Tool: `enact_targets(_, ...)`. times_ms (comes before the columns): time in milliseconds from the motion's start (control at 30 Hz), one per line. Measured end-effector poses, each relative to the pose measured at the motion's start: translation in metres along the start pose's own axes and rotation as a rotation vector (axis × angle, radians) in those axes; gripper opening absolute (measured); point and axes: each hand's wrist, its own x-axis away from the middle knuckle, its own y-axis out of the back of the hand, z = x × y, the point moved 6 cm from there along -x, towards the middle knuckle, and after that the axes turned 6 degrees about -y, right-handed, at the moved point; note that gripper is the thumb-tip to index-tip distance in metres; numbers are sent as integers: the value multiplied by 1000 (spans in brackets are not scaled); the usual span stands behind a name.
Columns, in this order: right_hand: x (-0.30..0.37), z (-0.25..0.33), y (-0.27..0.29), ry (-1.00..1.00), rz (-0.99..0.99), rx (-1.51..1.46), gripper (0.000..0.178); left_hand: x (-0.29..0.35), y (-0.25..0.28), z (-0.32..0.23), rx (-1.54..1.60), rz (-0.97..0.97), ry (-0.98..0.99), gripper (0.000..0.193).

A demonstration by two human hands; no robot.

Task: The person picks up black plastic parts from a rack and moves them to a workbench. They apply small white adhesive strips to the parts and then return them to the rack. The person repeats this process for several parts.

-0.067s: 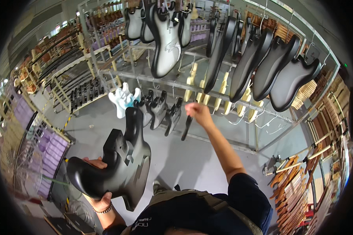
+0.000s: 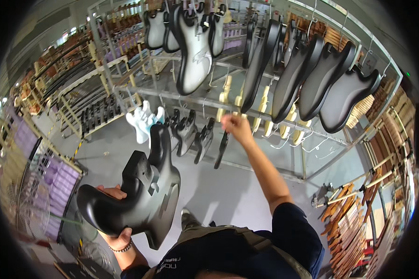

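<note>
My left hand [image 2: 120,238] is closed round a horn of a dark electric guitar body [image 2: 142,204], its thumb and fingers on opposite sides. The glossy black body has a greyish middle and cut-out cavities, and is held tilted at the lower left. My right hand [image 2: 238,127] reaches forward to the lower bar of a metal rack [image 2: 172,96], its fingers curled together. Whatever lies inside them is hidden. Just below it hangs a narrow dark body [image 2: 222,149], seen edge-on; I cannot tell whether the hand touches it.
Grey-and-black guitar bodies [image 2: 351,100] hang from hooks along the upper rail. Below hang several cream pieces [image 2: 262,109] and a white-and-blue body [image 2: 145,122]. A purple-covered rack [image 2: 60,179] and a wire-guarded fan [image 2: 30,204] stand left, brown wooden pieces [image 2: 347,232] right.
My right hand is slightly higher and farther forward, its fingers still curled. The guitar body in my left hand has barely shifted.
</note>
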Motion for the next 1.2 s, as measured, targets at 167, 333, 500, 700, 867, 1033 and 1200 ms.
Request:
enact_targets(167,-182,70,61,199,-378,78,45,-77,-8,60,204,17,-46,94)
enact_targets(333,-327,149,106,120,-1081,470,89,-165,-19,102,208,488,-96,95)
enact_targets(500,-391,148,112,239,-876,321,23,-212,-37,158,500,490,-102,99)
enact_targets(700,-383,124,87,235,-397,-298,60,-265,-82,199,495,650,-235,106)
enact_targets(867,-389,161,62,427,-296,-81,44,-284,-140,194,484,566,-260,105)
enact_targets(1033,-367,166,79,579,-347,-131,23,-300,-175,203,438,93,-119,99)
enact_targets(1200,-311,168,97,661,-361,-339,23,-328,-214,205,352,81,-70,82)
